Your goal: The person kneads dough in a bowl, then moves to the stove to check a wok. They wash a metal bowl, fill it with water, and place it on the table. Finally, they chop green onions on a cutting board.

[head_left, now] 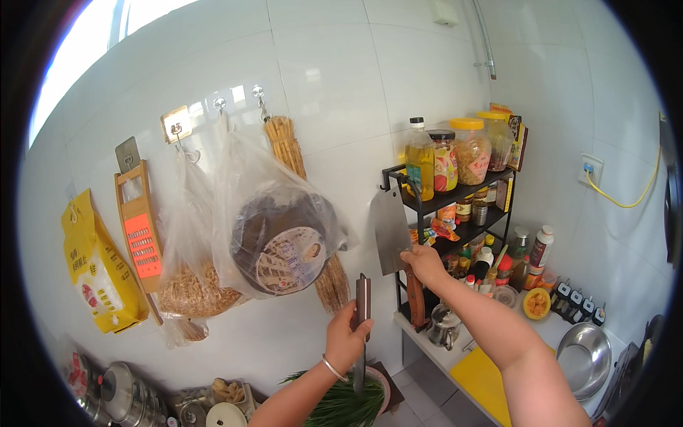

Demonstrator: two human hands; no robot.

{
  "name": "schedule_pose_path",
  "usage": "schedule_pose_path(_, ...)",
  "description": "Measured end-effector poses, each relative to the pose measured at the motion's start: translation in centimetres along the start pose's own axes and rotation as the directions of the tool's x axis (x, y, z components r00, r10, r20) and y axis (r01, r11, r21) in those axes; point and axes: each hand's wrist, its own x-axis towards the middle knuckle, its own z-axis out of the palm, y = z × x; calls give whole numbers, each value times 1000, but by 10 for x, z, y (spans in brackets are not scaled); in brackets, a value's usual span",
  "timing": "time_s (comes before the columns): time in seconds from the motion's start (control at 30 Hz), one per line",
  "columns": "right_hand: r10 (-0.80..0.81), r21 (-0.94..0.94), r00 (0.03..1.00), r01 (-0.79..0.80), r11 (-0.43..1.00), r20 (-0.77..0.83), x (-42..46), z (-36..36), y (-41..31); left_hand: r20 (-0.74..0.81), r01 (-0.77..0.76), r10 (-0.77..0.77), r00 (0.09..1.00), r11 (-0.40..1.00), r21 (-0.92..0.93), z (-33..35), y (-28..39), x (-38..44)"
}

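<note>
My left hand (346, 339), a bangle at its wrist, grips the dark handle of a knife (359, 373) whose blade points down over a bowl of green leaves. To the right, my right hand (426, 264) reaches the side of the black wire rack, its fingers at the lower edge of a cleaver's broad blade (392, 229), just above the wooden handle (414, 299). The cleaver is upright, handle down, beside the rack. Whether it hangs from the rack's hook cannot be told.
The black rack (459, 189) holds bottles and jars. A yellow cutting board (483, 381), a steel bowl (583, 360), a cut pumpkin (537, 303) and a glass teapot (443, 325) are on the white counter. Plastic bags (197, 267), a grater (140, 235) and a straw brush (288, 141) hang left.
</note>
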Motion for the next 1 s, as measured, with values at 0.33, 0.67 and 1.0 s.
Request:
schedule_pose_path(0.33, -79, -304, 977, 14, 952, -200, -16, 16, 12, 110, 70, -56, 992, 989, -129, 17, -6, -18)
schedule_pose_path(0.67, 96, -295, 969, -163, 942, -227, -13, 11, 38, 91, -64, 74, 993, 992, -113, 45, -45, -46)
schedule_pose_path(1.0, 77, 54, 994, -73, 996, -79, -168, -76, 93, 292, -193, 162, 943, 978, 82, 120, -1, -105)
